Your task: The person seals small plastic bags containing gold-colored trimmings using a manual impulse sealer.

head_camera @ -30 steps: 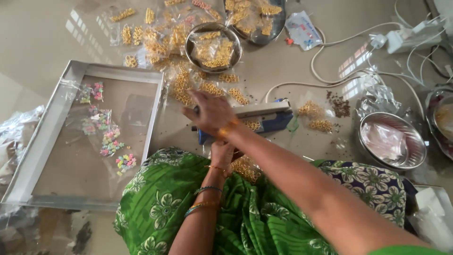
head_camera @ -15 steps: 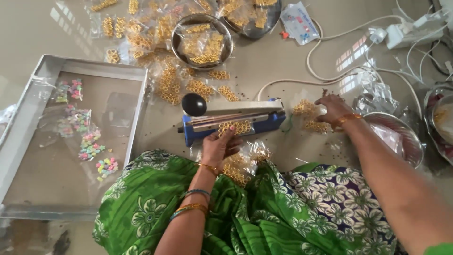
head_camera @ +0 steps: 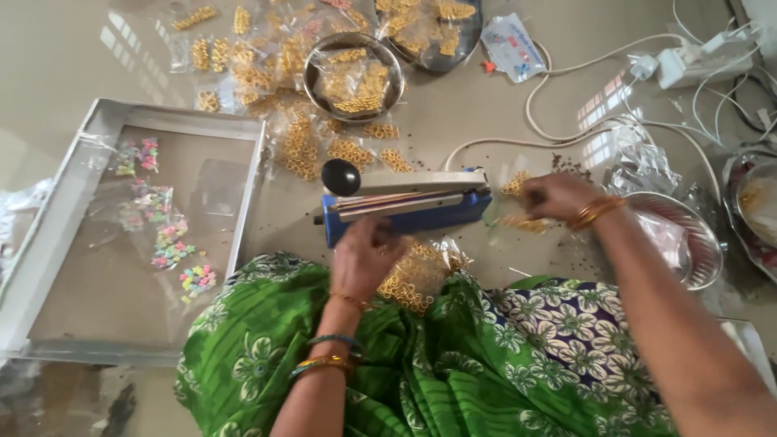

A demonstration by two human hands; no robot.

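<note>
The right hand has left the sealer since a second ago, when it lay pressed flat on the sealer's arm; half a second ago it was already out at the right, and now it is curled over a small packet of yellow rings on the floor just right of the sealer's end. Its fingers are bent down onto that packet, though the blur hides whether they have closed on it, so I cannot tell if it is gripped. The left hand has come forward from under the other arm and now rests at the near edge of the sealer, fingers loosely folded on the clear bag of rings that lies on the green cloth of the lap, touching the sealer's blue base. The sealer's arm stands slightly raised, its black knob at the left end, so the press looks finished and a fresh packet appears to be in hand. Far from the sealer, a steel bowl holds more packets, and the tray lies left.
</note>
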